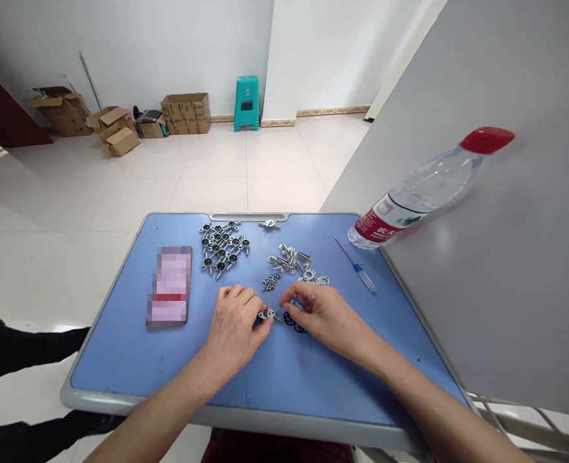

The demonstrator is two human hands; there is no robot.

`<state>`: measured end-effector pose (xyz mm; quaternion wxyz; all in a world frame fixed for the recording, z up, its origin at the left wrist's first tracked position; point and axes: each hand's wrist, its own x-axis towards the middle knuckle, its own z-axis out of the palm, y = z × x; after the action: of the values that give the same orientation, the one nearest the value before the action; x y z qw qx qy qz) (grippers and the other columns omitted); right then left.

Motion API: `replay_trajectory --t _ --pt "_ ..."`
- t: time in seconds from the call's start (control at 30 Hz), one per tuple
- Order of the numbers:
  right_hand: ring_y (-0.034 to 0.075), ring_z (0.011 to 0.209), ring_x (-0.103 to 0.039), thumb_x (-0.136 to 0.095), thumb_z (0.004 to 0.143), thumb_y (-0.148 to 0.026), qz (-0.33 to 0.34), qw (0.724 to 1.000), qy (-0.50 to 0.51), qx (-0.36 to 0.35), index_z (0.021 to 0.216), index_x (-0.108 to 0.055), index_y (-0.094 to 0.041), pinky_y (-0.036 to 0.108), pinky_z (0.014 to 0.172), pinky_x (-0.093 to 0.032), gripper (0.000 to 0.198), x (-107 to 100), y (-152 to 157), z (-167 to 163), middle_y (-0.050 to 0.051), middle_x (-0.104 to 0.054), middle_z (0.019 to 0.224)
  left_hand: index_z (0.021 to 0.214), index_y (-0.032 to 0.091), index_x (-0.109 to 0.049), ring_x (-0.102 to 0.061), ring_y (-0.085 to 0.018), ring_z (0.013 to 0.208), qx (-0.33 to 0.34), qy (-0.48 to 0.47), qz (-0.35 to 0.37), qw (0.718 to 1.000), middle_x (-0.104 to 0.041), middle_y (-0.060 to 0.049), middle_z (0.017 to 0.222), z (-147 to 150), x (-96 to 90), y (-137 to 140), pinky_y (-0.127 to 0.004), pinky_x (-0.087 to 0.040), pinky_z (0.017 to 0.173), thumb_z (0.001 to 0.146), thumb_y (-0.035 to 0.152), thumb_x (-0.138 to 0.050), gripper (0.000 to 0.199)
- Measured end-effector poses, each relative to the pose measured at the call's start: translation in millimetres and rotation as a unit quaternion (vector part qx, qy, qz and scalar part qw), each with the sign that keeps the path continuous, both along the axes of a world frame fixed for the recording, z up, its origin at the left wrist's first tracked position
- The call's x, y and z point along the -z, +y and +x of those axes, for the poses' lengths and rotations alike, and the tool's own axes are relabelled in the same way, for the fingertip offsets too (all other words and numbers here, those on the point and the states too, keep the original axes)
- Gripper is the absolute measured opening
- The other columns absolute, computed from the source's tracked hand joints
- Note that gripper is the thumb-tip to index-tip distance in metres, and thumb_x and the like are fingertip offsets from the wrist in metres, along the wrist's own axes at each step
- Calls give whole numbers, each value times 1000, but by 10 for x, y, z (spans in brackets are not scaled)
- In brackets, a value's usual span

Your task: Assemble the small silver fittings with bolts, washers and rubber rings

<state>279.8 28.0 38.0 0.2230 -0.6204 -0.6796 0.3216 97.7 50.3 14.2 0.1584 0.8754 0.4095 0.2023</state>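
My left hand pinches a small metal bracket with a screw just above the blue table. My right hand hovers close beside it, fingertips curled near the bracket and over several black rubber rings. A heap of assembled metal brackets with black centres lies at the back of the table. Loose silver brackets and a small pile of screws sit just beyond my hands.
A phone lies to the left on the table. A small blue-handled screwdriver lies to the right, near a red-capped water bottle. A grey panel borders the right side. Cardboard boxes and a teal stool stand by the far wall.
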Motion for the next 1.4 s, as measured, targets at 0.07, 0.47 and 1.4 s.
replay_trajectory --t 0.07,0.47,1.4 --pt "13 62 -54 -53 83 -17 1 1000 1 -12 78 -63 -21 24 59 -40 12 -21 0 18 -2 -62 67 76 19 -57 -57 -20 82 1 2 -2 1000 -66 0 82 2 -5 -1 -37 -37 77 83 17 -65 11" --pt "14 70 -57 -54 85 -7 44 992 -91 -68 85 -66 -19 25 65 -40 17 45 4 75 3 -64 85 76 20 -56 -56 -20 82 -1 10 -17 1000 -66 0 82 -25 -47 15 -37 -37 77 82 15 -62 10" --pt "13 64 -59 -57 81 -8 -25 998 -19 -51 82 -68 -18 23 62 -41 15 32 18 -11 0 -69 73 79 17 -61 -55 -21 85 -15 11 -65 998 -64 -2 87 -54 -53 -3 -35 -43 74 82 15 -68 8"
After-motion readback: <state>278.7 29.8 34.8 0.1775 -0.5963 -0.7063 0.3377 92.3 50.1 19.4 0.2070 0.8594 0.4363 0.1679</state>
